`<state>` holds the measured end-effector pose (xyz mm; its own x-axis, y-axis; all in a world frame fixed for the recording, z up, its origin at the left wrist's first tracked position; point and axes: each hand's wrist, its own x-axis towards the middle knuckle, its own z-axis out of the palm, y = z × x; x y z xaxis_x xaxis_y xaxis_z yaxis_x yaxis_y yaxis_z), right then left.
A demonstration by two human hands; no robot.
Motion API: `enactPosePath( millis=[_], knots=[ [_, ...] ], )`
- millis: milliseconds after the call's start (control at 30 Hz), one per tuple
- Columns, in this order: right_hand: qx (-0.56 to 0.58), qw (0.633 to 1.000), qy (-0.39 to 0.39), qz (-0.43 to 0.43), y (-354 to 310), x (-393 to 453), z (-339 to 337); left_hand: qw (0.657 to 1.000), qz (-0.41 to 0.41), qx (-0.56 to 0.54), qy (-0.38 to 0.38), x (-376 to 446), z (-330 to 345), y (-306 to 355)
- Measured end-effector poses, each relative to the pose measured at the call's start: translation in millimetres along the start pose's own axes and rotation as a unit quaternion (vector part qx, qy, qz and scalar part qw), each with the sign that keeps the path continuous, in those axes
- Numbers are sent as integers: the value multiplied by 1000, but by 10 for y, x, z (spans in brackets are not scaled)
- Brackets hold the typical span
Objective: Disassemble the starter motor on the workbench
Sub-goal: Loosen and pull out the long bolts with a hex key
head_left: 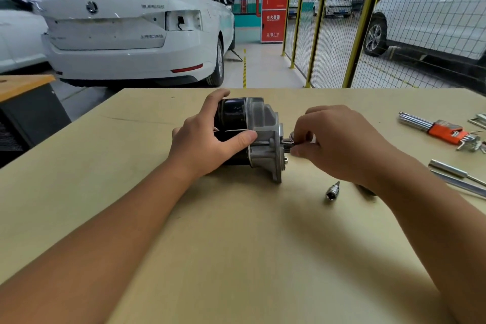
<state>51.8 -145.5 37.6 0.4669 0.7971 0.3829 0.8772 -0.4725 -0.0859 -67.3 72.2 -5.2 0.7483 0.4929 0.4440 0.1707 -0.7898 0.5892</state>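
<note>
The starter motor lies on its side on the wooden workbench, black cylindrical body to the left and silver cast housing to the right. My left hand wraps around the black body, thumb across its front. My right hand pinches a thin metal bolt that sticks out of the housing's right face. My fingers hide the bolt's outer end.
A small chrome socket bit lies on the bench below my right hand. An orange-holdered hex key set and long metal tool bars lie at the right edge. Beyond the bench stand a white car and a yellow mesh fence.
</note>
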Motion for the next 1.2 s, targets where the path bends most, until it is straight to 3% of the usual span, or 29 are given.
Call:
enactPosePath(
  millis=[300, 500, 700, 867, 1000, 1200],
  knots=[
    [102, 995, -17, -5, 13, 6, 1, 998, 20, 64, 13, 17, 32, -13],
    [57, 997, -47, -1, 16, 53, 45, 998, 21, 55, 19, 31, 48, -32],
    [16, 1000, -9, -2, 19, 14, 19, 998, 26, 55, 22, 30, 56, -41],
    [43, 998, 13, 39, -3, -10, 3, 998, 26, 56, 19, 23, 60, -47],
    [105, 994, -7, 22, 1, 11, 4, 998, 27, 55, 17, 22, 57, -43],
    [62, 997, -36, -3, -7, 49, 55, 998, 20, 51, 7, 12, 41, -20]
  ],
)
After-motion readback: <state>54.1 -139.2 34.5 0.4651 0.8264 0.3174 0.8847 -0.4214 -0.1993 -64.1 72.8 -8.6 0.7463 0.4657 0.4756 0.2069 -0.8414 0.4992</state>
